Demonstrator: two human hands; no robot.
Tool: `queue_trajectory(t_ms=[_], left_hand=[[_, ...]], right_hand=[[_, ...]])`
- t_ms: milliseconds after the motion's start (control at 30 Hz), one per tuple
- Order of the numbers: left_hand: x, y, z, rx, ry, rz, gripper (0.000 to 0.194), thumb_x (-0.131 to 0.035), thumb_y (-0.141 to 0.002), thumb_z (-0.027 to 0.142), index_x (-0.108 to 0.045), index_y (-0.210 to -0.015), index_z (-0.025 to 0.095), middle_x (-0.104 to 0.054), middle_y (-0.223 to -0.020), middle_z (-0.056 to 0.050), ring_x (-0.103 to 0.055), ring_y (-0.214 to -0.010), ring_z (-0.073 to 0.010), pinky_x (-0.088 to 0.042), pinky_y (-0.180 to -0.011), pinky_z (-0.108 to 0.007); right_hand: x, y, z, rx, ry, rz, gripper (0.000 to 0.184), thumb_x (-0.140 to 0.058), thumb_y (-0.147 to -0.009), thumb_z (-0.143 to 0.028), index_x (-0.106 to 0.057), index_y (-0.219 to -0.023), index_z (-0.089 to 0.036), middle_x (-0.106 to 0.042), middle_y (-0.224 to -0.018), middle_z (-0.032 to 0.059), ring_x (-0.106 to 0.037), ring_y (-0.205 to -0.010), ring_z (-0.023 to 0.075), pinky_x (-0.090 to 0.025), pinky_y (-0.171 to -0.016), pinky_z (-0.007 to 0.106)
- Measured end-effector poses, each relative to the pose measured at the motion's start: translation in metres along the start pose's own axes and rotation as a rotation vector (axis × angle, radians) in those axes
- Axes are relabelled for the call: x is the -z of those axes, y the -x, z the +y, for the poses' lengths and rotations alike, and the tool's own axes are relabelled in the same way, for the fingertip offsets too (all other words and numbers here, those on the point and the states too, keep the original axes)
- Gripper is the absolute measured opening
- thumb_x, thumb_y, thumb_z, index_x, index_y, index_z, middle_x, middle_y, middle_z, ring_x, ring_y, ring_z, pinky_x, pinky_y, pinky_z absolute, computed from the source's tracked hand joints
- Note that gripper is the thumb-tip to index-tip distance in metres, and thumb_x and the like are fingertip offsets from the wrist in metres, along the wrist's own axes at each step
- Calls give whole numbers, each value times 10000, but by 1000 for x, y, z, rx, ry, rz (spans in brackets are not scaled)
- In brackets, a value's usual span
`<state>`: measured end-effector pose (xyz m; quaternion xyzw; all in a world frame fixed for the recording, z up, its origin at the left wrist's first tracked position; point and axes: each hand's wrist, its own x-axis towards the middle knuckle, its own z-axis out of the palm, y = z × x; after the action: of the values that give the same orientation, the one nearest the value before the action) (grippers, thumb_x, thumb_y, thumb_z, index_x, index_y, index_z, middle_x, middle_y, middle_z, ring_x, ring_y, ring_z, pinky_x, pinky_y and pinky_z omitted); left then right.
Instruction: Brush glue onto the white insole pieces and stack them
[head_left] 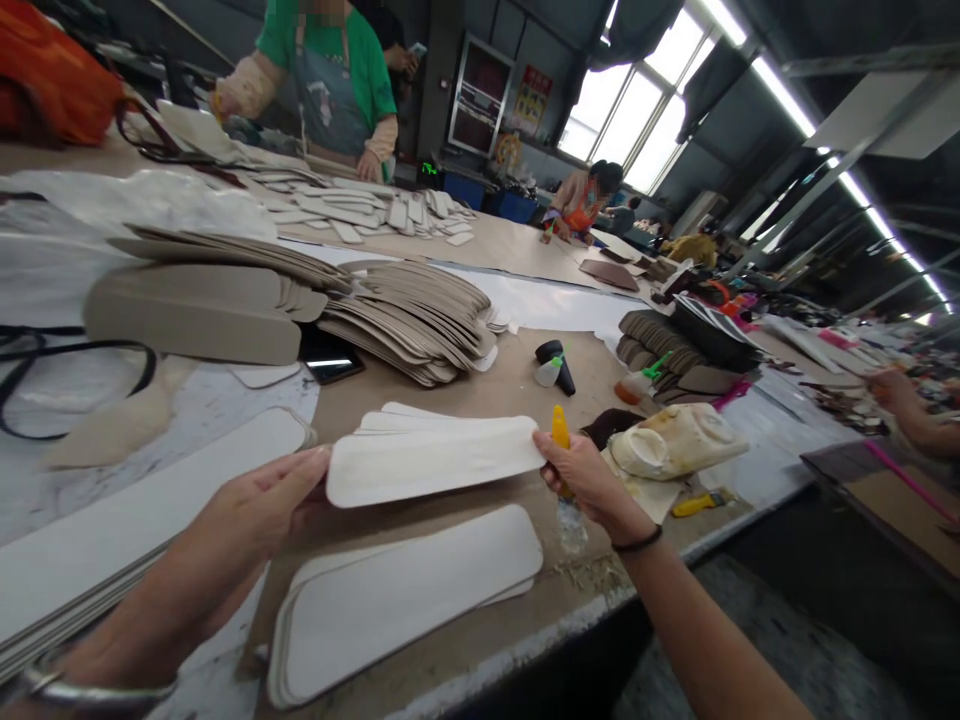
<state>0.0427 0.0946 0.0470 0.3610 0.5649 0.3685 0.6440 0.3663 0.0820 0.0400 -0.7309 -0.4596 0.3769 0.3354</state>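
My left hand point(259, 505) grips the left end of a small stack of white, rounded strip pieces point(431, 460), held level above the table. My right hand point(585, 480) pinches the right end of that stack and also holds a glue bottle with a yellow nozzle point(560, 428), its clear body hanging below the fingers. Under the held stack lies another pile of white strips point(405, 595) on brown paper near the table's front edge.
Fanned piles of tan strips point(405, 310) and long tan pieces point(195, 315) fill the middle. A phone point(330, 360), small bottles point(551, 365), a white jug point(679, 440) and dark pieces point(660, 345) sit around. Long white boards point(112, 520) lie left. Other people work beyond.
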Motion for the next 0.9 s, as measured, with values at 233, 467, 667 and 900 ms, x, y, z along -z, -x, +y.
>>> queue_trajectory(t_ms=[233,467,667,900], left_hand=[[15,-4,-19,-83,-386,293,689,-652,-532,661,-697,-1046,205,-724,-1216,-151,-579,-1237,-388,-388,-1110,-457],[86,18,-58,-495,-1091,502,575,-404,-844,549,-607,-1177,126,-677,-1247,-223,-600,-1222,-333,-385,-1117,-400],[142,2,-60,-391,-1401,470,907,-607,-690,559,-430,-1384,3,-429,-1488,-341,-339,-1426,-449,-257,-1162,-555],[146,-3,-31,-300,-1495,296,882,-602,-709,538,-457,-1405,16,-628,-1229,-312,-577,-1152,-482,-453,-947,-579]], right_hand=[[7,-11,6,146,363,169,409,-518,-845,-516,-520,-555,-227,-561,-501,4,-504,-473,152,-351,-508,278],[6,16,-3,326,585,171,527,-393,-842,-680,-512,-554,-255,-522,-474,12,-490,-457,182,-342,-504,309],[-11,24,-12,425,582,106,592,-393,-834,-761,-531,-535,-268,-498,-426,10,-463,-413,182,-337,-480,314],[-23,39,-27,465,579,51,519,-420,-862,-682,-501,-556,-270,-524,-471,12,-476,-447,183,-336,-498,309]])
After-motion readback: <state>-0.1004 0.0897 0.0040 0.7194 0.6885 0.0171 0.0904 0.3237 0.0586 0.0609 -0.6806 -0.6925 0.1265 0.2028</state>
